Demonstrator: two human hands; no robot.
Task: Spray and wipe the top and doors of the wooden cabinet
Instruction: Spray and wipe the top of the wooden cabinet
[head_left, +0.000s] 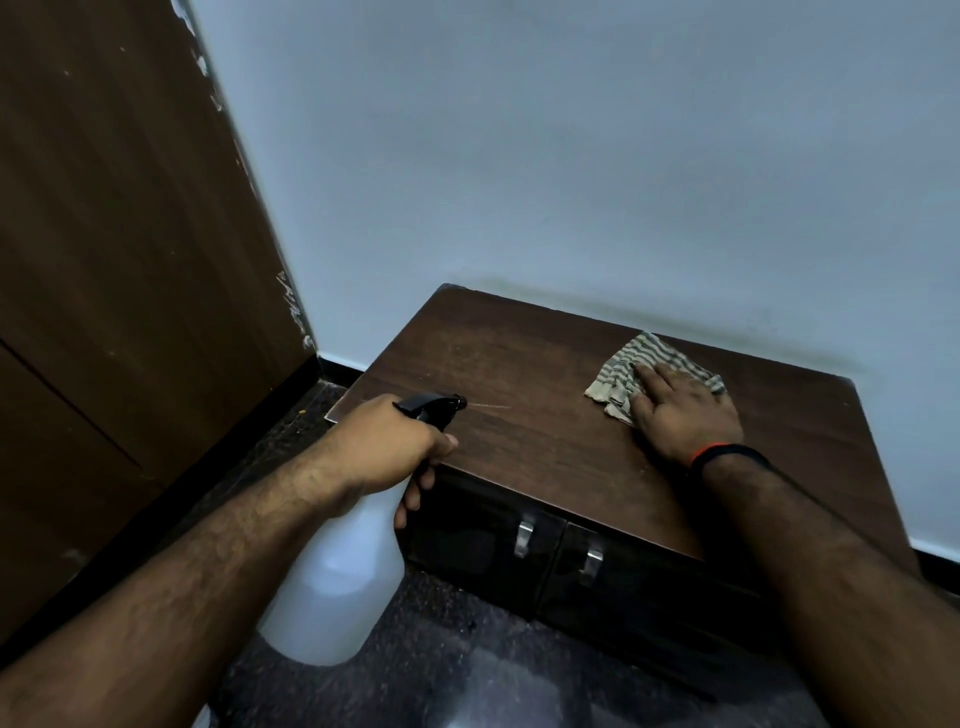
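1. Pale blue-grey wall (519, 156) backs a low wooden cabinet (545, 426) that stands on a dark speckled floor (467, 649), with a tall brown wooden panel (130, 234) to its left.
2. On the cabinet's brown top, toward the rear right, lies a crumpled striped cloth (623, 371); the right hand (685, 410) rests flat on it, fingers together and pointing left, pressing it down.
3. At the front left corner the left hand (395, 441) is wrapped around the neck of a translucent white spray bottle (337, 571), a finger on the black trigger, the nozzle (460, 401) aimed right across the top.
4. A thin streak of spray shows just beyond the nozzle, heading for the bare middle of the top, which lies between the two hands.
5. The cloth hand is nearer that wetted patch; wiping would likely sweep leftward and forward.
6. Two dark glossy doors (519, 561) with metal handles (523, 538) face front, not yet visibly wet.
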